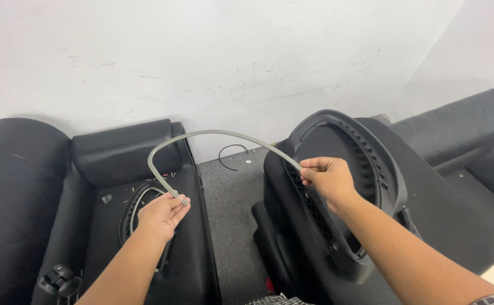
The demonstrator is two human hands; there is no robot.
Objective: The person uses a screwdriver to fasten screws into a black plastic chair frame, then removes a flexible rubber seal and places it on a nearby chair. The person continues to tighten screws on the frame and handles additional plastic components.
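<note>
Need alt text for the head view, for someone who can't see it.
Two bare hands hold a bent grey rubber strip in an arch: left hand at one end, right hand pinching the other beside a black mesh chair back, above black upholstered seat parts.

- Wall (230,62): plain white, scuffed, with faint scratches and grey smudges; it fills the upper part of the view, well beyond the fingertips.
- Second wall face (473,45) at upper right meets it at a corner and reads slightly greyer, in shade.
- Floor (230,209): dark grey carpet, a strip running between the two sets of fingers and back to the wall's foot.
- Thin black wire loop (233,155) lies on the carpet near the wall.
- Black leather sofa (15,186) far left, rounded arm, padded backrest.
- Another black leather sofa (461,127) at right.
- Light: even, soft, no hard shadows.
</note>
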